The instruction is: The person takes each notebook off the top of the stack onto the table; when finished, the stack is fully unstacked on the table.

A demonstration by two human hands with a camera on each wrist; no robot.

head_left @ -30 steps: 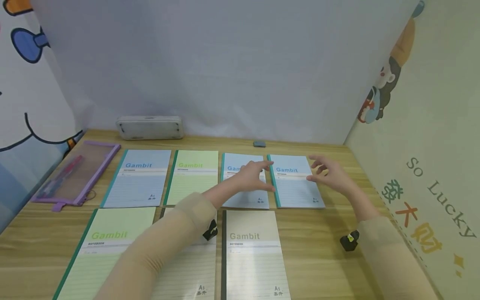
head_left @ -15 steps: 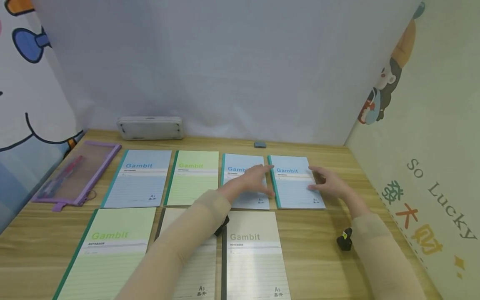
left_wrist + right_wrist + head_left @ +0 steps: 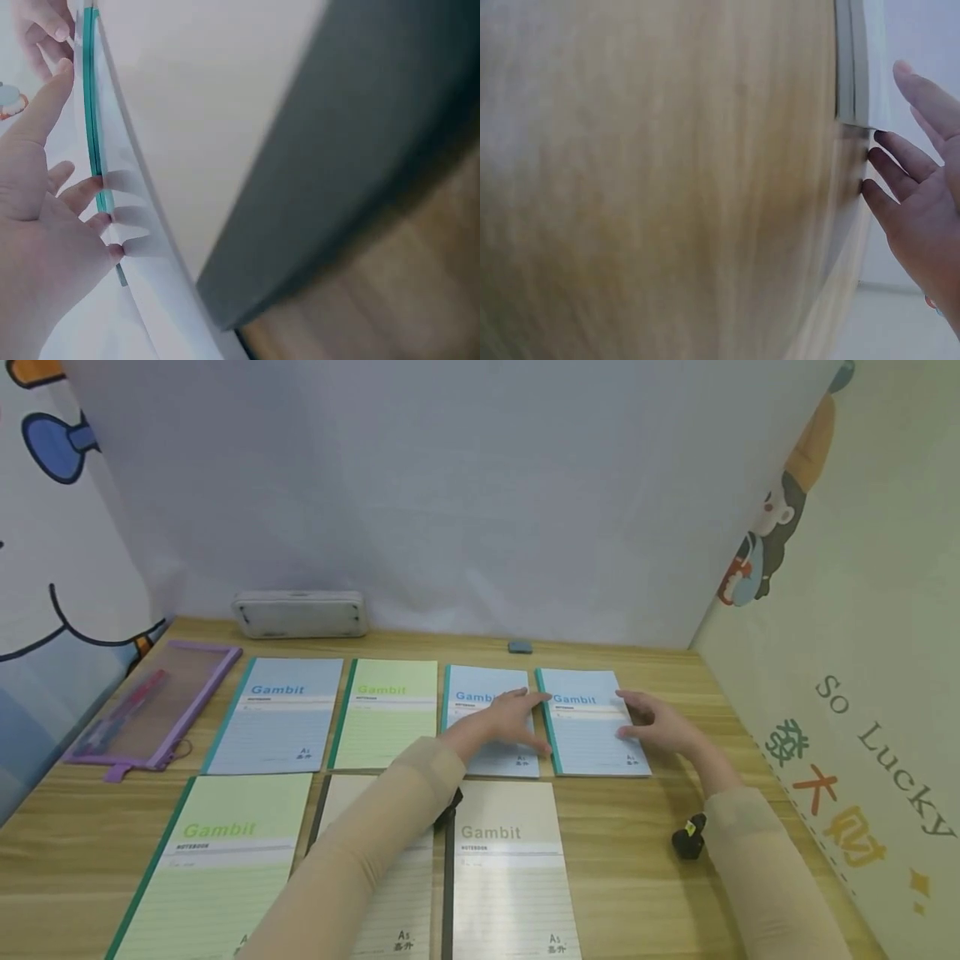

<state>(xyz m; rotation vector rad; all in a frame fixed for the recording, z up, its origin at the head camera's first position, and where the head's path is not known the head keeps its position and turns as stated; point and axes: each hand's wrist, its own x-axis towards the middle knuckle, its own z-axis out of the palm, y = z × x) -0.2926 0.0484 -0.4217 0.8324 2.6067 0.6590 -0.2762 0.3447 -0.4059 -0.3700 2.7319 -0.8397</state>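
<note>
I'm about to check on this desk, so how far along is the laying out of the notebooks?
Seven Gambit notebooks already lie flat in two rows on the wooden table. In hand is the far-right light blue notebook with the green spine: the left hand touches its spine edge, the right hand its right edge, fingers straight. What is left cannot be told; the purple mesh pouch and grey pencil case lie untouched.

Your hands lowered onto the far-right blue notebook

Your right hand [image 3: 660, 727], raised above the worktop a second ago, now rests with straight fingers on the right edge of the blue notebook [image 3: 592, 727]. Your left hand [image 3: 510, 722] has slid slightly nearer you, its fingertips [image 3: 94, 187] set against the notebook's green spine. Both forearms have drawn inward and lower.
</note>
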